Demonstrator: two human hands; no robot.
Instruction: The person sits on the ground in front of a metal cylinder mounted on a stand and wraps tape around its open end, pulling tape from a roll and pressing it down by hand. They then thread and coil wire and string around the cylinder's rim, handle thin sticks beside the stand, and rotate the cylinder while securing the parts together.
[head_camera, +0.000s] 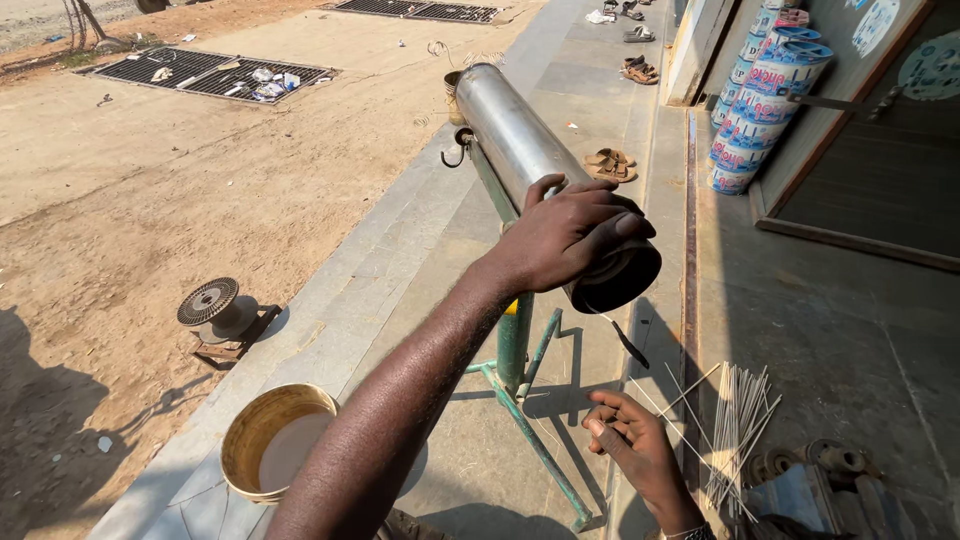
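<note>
Steel tube (510, 135), shiny and long, lies tilted on a green stand (516, 340) at the pavement's edge, dark open end nearest the camera. Left hand (568, 235) is clamped over that near end, fingers curled round the rim. Right hand (632, 440) sits lower, palm up and loosely half open, pinching a thin wire (660, 400) that seems to run up to a dark strip (628, 343) hanging under the tube mouth. Progress: one wire in hand; a whole bundle of sticks (738, 425) lies unused just beside the right hand, so most looks left. Yellow bucket (258, 440) stands near the stand's foot, a spool (208, 302) well apart on the dirt, sandals (610, 164) beyond the tube, stacked cans (760, 100) by the wall.
</note>
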